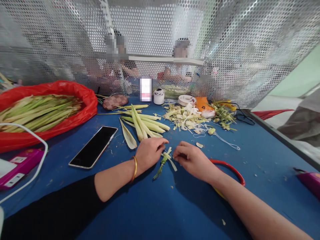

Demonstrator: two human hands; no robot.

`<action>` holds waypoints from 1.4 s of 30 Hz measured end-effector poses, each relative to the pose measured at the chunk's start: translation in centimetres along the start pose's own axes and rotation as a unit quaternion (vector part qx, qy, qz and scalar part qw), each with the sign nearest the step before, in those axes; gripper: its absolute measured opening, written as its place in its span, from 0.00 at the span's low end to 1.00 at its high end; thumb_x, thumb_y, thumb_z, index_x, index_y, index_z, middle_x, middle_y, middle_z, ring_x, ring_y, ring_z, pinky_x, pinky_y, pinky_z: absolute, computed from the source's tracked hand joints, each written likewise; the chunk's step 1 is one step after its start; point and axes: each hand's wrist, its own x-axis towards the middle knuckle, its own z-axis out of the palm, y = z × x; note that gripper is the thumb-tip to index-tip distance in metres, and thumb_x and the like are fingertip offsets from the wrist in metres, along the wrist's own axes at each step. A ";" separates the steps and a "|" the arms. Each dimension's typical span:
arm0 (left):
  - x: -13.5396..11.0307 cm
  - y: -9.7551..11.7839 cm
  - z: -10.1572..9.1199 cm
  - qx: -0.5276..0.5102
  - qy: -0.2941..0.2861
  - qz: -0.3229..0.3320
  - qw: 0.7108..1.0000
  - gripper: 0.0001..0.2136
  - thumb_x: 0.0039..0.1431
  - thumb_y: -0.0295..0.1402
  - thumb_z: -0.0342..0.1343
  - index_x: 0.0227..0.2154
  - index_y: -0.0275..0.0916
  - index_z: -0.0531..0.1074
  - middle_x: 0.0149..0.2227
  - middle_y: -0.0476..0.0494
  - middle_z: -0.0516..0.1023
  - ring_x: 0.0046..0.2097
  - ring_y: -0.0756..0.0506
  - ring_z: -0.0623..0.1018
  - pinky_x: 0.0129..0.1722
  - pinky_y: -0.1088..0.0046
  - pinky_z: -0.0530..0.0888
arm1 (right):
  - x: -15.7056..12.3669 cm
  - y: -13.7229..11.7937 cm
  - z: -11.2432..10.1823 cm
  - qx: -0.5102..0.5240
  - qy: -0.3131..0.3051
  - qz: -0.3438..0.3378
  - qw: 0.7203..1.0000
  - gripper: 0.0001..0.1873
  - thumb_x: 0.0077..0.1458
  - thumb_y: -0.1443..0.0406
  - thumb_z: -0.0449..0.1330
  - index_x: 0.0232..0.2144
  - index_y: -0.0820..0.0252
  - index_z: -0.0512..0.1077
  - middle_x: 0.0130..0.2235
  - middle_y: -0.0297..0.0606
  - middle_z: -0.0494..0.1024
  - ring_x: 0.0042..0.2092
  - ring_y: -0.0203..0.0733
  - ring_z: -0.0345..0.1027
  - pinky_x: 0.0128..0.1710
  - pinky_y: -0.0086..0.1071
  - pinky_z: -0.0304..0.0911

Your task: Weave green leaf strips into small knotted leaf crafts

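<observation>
My left hand (149, 152), with a gold bangle on its wrist, rests on the blue table (150, 206) with fingers curled, pinching the top of a small woven leaf piece (163, 161). My right hand (191, 159) lies just right of it, fingers bent and pinching a pale strip of the same piece. The woven piece points down and left, its green frayed tail on the table. Behind the hands lies a fan of several long pale-green leaf strips (142, 123).
A black phone (93, 146) lies left of my hands. A red bag of leaves (42, 111) fills the far left, with a white cable (37, 163) and pink box (17, 166). Leaf scraps (185, 118), thread spool (159, 96), tape roll (187, 99) sit behind. Red-handled scissors (230, 168) lie under my right wrist. People sit beyond the mesh screen.
</observation>
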 end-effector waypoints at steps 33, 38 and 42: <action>0.9 -0.2 -0.9 -0.293 -0.222 0.010 0.930 0.12 0.59 0.25 0.47 0.46 0.39 0.64 0.26 0.54 0.69 0.29 0.51 0.68 0.32 0.75 0.65 | 0.0 -0.4 1.0 0.026 -0.073 -0.055 0.995 0.11 0.52 0.78 0.48 0.29 0.57 0.61 0.30 0.33 0.68 0.31 0.36 0.60 0.32 0.29 0.57; 0.8 0.2 -1.1 -0.236 -0.220 0.029 0.946 0.13 0.57 0.23 0.47 0.45 0.39 0.64 0.24 0.55 0.68 0.30 0.50 0.69 0.34 0.74 0.66 | -0.1 -0.6 0.8 -0.031 -0.088 -0.062 0.994 0.11 0.54 0.77 0.47 0.29 0.57 0.58 0.30 0.35 0.66 0.31 0.38 0.57 0.30 0.30 0.55; 1.0 0.0 -0.8 -0.238 -0.175 -0.003 0.955 0.12 0.56 0.24 0.47 0.43 0.39 0.66 0.24 0.55 0.67 0.28 0.50 0.69 0.32 0.75 0.66 | -0.1 -0.4 0.7 -0.015 -0.086 -0.054 0.995 0.13 0.51 0.80 0.46 0.29 0.57 0.58 0.31 0.34 0.65 0.31 0.37 0.58 0.31 0.29 0.55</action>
